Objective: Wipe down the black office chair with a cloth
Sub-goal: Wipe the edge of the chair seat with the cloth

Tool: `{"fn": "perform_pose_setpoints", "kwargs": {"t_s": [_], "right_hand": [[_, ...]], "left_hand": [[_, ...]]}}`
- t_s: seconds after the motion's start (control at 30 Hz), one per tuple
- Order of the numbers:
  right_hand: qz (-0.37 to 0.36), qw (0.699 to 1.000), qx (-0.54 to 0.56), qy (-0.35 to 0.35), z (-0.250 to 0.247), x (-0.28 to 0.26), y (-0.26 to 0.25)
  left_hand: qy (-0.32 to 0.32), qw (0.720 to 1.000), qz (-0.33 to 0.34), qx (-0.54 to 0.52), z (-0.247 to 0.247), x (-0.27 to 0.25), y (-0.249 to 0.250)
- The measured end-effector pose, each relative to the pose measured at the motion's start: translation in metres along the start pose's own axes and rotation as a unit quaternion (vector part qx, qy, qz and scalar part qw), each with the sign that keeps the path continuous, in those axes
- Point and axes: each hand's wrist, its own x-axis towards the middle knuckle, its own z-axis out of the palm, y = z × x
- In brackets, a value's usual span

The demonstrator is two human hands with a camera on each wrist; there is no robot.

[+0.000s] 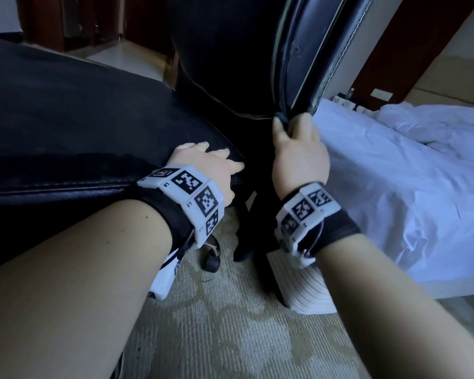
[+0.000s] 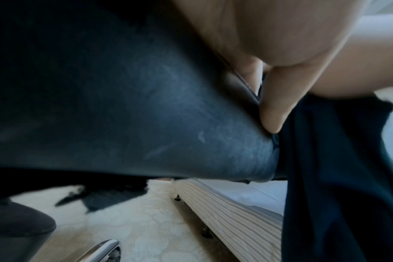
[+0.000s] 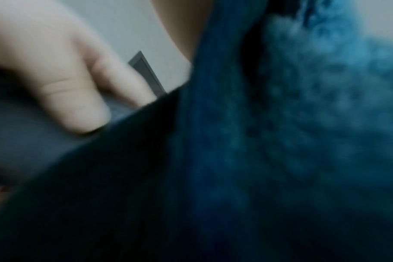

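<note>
The black office chair's seat [image 1: 80, 119] fills the left of the head view, and its backrest edge [image 1: 307, 50] rises at top centre. My left hand [image 1: 214, 162] lies on the seat's near right corner, fingers on top. Its thumb [image 2: 274, 109] presses the seat's underside [image 2: 123, 106]. My right hand [image 1: 298, 143] grips a dark blue cloth [image 1: 246, 242] against the lower end of the backrest edge, and the rest of the cloth hangs down toward the floor. The right wrist view shows blurred fingers [image 3: 74, 99] beside the cloth [image 3: 280, 141].
A bed with white sheets [image 1: 394, 173] stands close on the right, its striped base [image 1: 307, 291] just behind the hanging cloth. A chair caster [image 1: 211, 262] and a chrome base leg [image 2: 101, 248] sit low over the patterned carpet [image 1: 230, 337].
</note>
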Motion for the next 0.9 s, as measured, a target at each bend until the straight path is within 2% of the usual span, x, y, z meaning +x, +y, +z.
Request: {"fn": "perform_pose_setpoints", "kwargs": {"t_s": [0.13,0.33,0.43,0.53,0.63,0.73,0.8,0.9], "right_hand": [[-0.054,0.997,-0.055,-0.012,-0.002,-0.002,-0.007],[-0.058,0.993,-0.055,-0.084,0.008,-0.028,-0.011],[-0.03,0.998,-0.016,-0.049,-0.008,-0.018,-0.004],[-0.038,0.999,-0.029,-0.011,-0.013,-0.008,0.0],[-0.069,0.991,-0.053,-0.097,0.009,-0.034,-0.004],[-0.066,0.981,-0.042,-0.177,0.033,-0.06,-0.001],[-0.05,0.985,0.004,-0.166,0.033,-0.06,0.003],[-0.012,0.991,0.09,-0.099,0.021,-0.057,0.01]], "left_hand": [[-0.007,1.0,0.001,0.008,-0.001,0.0,0.0],[-0.008,1.0,-0.002,-0.007,0.002,0.0,-0.004],[-0.011,1.0,0.0,-0.012,0.002,-0.002,-0.005],[-0.012,1.0,0.002,-0.013,0.0,-0.004,-0.004],[-0.03,1.0,-0.005,-0.009,-0.004,-0.005,-0.003],[-0.04,0.999,-0.006,0.0,-0.006,-0.005,-0.004],[-0.043,0.999,-0.006,-0.004,-0.005,-0.005,-0.004],[-0.04,0.999,-0.005,0.003,-0.004,-0.004,-0.003]]}}
